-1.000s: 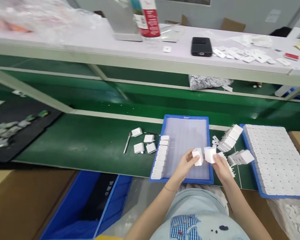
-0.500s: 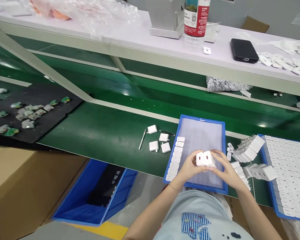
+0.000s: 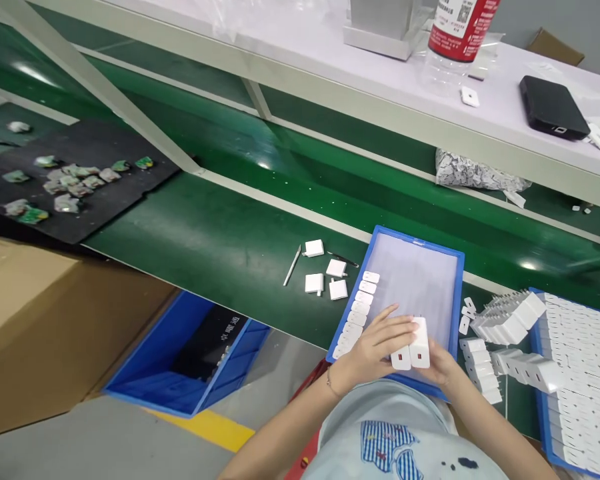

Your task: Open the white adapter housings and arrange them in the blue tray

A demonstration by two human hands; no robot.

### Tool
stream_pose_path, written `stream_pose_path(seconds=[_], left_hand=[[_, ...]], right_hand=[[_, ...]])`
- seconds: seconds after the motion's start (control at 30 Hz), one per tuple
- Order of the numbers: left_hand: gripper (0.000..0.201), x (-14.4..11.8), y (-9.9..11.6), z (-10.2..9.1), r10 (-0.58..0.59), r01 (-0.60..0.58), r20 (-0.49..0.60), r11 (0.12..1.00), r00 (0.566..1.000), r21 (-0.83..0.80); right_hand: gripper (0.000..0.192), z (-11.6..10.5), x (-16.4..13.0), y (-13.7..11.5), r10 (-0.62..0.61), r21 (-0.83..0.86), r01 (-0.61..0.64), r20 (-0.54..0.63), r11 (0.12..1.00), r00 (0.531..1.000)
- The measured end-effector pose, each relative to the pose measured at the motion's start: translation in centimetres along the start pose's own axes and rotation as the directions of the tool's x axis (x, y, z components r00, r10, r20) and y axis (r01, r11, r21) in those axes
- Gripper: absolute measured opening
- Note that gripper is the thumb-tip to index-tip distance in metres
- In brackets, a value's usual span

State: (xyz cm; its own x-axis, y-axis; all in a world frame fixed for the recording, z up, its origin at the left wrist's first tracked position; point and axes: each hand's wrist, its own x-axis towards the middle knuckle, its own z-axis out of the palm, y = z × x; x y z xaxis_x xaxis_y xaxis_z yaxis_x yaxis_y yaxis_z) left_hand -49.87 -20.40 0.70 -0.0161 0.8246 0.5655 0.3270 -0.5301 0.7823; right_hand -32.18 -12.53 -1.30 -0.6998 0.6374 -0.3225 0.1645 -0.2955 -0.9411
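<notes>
Over the near part of a blue-rimmed tray [image 3: 459, 293], two white charger plugs are held side by side, their port ends towards me. My left hand [image 3: 380, 343] is closed on the left charger plug [image 3: 401, 359], fingers lying across its top. Behind the right charger plug [image 3: 420, 343], my right hand [image 3: 439, 363] grips its side; part of those fingers is hidden. A column of white chargers [image 3: 361, 308] lines the tray's left edge. Right of the tray stand rows of more white chargers [image 3: 513, 320], prongs showing on some.
Several white pieces [image 3: 315, 283] lie left of the tray beside a white pen-like tool [image 3: 292, 265]. A full tray of chargers [image 3: 585, 373] is at the right. A black mat [image 3: 95, 207] holds circuit boards. Above runs a shelf [image 3: 320, 73] with a bottle [image 3: 460, 33].
Both hands have drawn the two chargers nearer to my body and tilted them. My left fingers now lie over the top. The view has shifted slightly.
</notes>
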Motion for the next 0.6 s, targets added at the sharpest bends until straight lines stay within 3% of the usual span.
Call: stream_pose_path(seconds=[0.03,0.1,0.2,0.27,0.33,0.47,0.6], left_hand=[[0.043,-0.3,-0.1,0.0,0.043,-0.044,0.015,0.997,0.999,0.057],[0.043,-1.0,-0.6,0.0,0.02,-0.025,0.032,0.983,0.999,0.181],[0.054,-3.0,-2.1,-0.2,-0.236,0.243,-0.068,0.881,0.969,0.405],[0.058,-4.8,-3.3,-0.3,-0.456,0.494,-0.202,0.732,0.867,0.469],[0.056,-6.8,-4.5,-0.2,-0.601,0.659,-0.288,0.602,0.746,0.451],[0.066,-9.7,-6.3,0.8,-0.705,0.793,-0.367,0.504,0.607,0.343],[0.062,-10.3,-8.0,0.6,-0.786,0.86,-0.352,0.488,0.508,0.15]], right_hand=[[0.077,0.1,-0.1,0.4,-0.005,-0.004,0.006,0.021,1.0,1.0],[0.077,-0.4,0.3,0.7,-0.009,-0.021,0.01,0.06,1.0,0.998],[0.074,-2.8,3.5,0.2,-0.044,-0.094,0.045,0.019,0.995,0.999],[0.075,-4.4,7.6,-0.3,-0.101,-0.173,0.089,-0.061,0.981,0.993],[0.076,-5.2,12.4,-0.4,-0.161,-0.262,0.121,-0.137,0.958,0.977],[0.042,-4.2,20.5,0.9,-0.184,-0.379,0.116,-0.15,0.918,0.971],[0.032,-2.0,23.7,3.2,-0.154,-0.393,0.092,-0.13,0.915,0.98]])
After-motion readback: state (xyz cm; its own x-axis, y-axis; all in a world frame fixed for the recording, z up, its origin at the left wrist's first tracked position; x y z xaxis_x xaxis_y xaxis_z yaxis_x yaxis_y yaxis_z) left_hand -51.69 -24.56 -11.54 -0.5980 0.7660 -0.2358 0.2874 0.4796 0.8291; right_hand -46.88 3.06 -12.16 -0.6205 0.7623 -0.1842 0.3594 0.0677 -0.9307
